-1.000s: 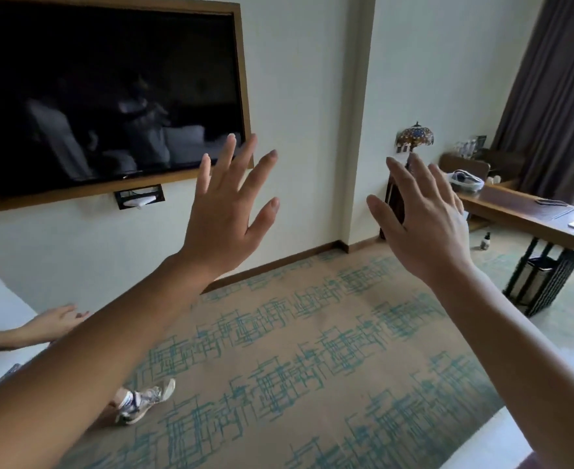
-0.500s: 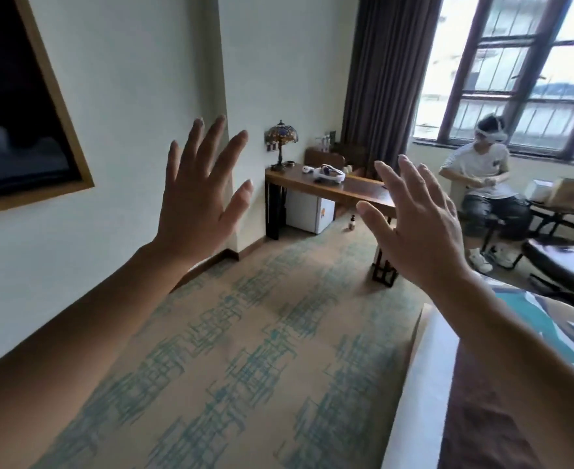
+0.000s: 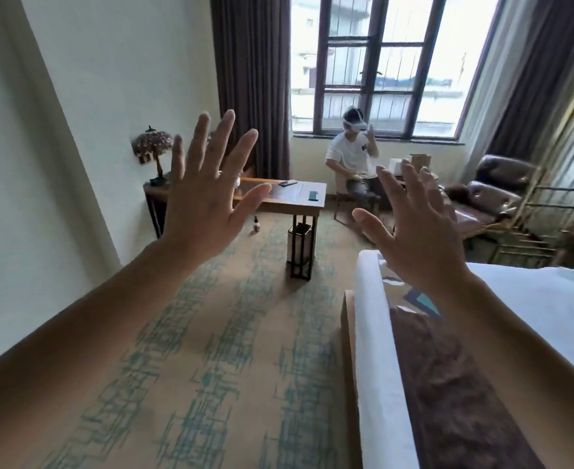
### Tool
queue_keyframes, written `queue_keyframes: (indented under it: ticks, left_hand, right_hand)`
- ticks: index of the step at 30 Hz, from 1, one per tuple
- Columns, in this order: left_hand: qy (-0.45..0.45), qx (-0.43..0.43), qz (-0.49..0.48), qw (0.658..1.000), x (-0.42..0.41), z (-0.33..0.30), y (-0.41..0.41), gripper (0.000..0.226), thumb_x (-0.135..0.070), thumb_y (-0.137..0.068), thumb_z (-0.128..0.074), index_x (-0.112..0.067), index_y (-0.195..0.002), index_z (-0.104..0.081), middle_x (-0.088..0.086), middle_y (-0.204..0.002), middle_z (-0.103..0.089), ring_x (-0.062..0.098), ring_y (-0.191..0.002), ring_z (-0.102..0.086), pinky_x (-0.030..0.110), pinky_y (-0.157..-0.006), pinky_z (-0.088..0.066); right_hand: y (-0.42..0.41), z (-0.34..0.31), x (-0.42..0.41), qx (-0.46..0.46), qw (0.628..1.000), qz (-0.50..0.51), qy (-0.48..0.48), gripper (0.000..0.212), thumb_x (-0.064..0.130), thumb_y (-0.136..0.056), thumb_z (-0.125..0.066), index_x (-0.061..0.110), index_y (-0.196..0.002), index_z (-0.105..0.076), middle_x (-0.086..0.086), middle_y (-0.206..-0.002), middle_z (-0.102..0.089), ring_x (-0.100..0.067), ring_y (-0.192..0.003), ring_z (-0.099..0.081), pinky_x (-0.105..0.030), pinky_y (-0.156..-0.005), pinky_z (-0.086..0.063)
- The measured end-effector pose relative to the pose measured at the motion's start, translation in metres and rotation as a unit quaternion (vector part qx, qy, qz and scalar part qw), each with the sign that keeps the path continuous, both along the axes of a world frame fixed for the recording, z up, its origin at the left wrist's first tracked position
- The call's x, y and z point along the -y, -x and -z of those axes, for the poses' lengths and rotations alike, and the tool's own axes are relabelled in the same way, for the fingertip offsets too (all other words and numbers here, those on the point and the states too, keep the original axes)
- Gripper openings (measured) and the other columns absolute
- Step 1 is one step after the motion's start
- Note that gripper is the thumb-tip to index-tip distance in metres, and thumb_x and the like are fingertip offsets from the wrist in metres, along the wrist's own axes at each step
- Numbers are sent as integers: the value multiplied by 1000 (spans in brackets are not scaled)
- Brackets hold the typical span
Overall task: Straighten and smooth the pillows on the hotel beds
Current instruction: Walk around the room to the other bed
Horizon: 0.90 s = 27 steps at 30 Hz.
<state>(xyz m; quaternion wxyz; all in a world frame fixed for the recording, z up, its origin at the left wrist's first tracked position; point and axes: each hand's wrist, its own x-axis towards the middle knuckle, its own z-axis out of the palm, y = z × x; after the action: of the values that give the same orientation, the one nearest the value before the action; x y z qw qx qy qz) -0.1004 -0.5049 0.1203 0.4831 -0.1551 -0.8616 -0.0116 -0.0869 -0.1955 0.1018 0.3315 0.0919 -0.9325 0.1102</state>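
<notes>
View swung right since earlier; bed [image 3: 373,333] now seen at 4 o'clock. Both hands, left [image 3: 200,211] and right [image 3: 417,245], are held spread, empty. No pillows are seen; presumably soft, best taken by corners.

your view takes in one bed [image 3: 529,299] at the lower right, cut off by the right and bottom edges. its cover is white and lies flat on the far side, with a rounded white fold [image 3: 377,333] running along the near edge beside the carpet. a dark brown runner [image 3: 448,384] lies across the cover, and a patch of teal and pale pattern [image 3: 421,299] shows at its far end. a tan base panel [image 3: 348,333] stands under the fold. no pillow is visible to you here; the head end of the bed lies outside the picture.
</notes>
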Motion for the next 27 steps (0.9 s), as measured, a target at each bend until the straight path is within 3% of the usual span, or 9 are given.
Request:
queue_keyframes:
  ticks: [10,27]
  left_hand:
    - [-32,33,115,992,-75,21,186,70,-62,-107,-21,-22,-164,-27,11,-174,-15,37,-161,-8,65,-126,-9]
    - [-32,9,171,985,-120,24,516,65,-58,-109,-29,-25,-164,-24,9,-174,-14,37,-161,-8,66,-126,-10]
  right_hand:
    - [132,15,-72,-16,994,112,-4,80,78,-93,-22,33,-159,-28,-5,-170,-18,-36,-155,-17,-62,-120,-24]
    - [408,0,-131,-33,981,186,-43,74,74,-97,-29,32,-158,-30,-8,-168,-24,-37,-154,-22,-64,-117,-26]
